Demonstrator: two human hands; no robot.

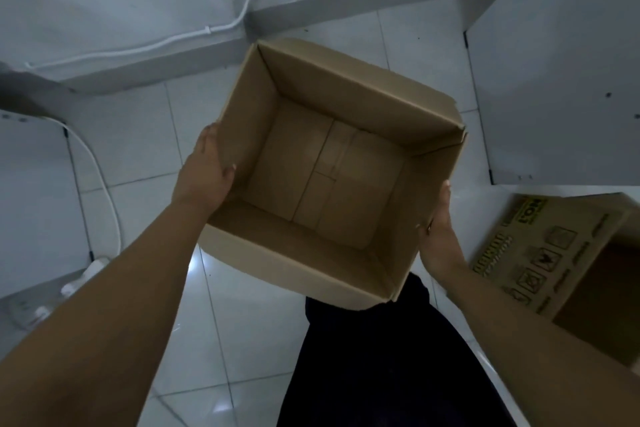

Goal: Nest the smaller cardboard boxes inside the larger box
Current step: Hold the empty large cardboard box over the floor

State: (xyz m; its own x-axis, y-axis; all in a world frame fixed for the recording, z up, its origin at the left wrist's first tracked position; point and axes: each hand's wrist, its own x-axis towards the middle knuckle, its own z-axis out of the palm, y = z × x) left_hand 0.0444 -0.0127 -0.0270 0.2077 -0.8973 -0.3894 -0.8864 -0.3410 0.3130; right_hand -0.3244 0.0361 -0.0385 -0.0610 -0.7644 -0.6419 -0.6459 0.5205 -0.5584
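Observation:
A plain brown cardboard box [360,104] is held up in front of me over the tiled floor, its top open and nothing inside. My left hand [207,170] presses flat against its left wall from outside. My right hand [440,232] grips the right wall near the lower corner, fingers hidden behind the cardboard. A second cardboard box [561,253] with printed handling symbols lies on its side at the lower right, its opening turned toward the right edge of the view.
White floor tiles [221,322] lie below. A white cable [104,191] and a power strip [79,281] sit at the left. White furniture panels [561,80] stand at the right, and a wall skirting runs along the back. My dark trouser leg [381,367] is under the box.

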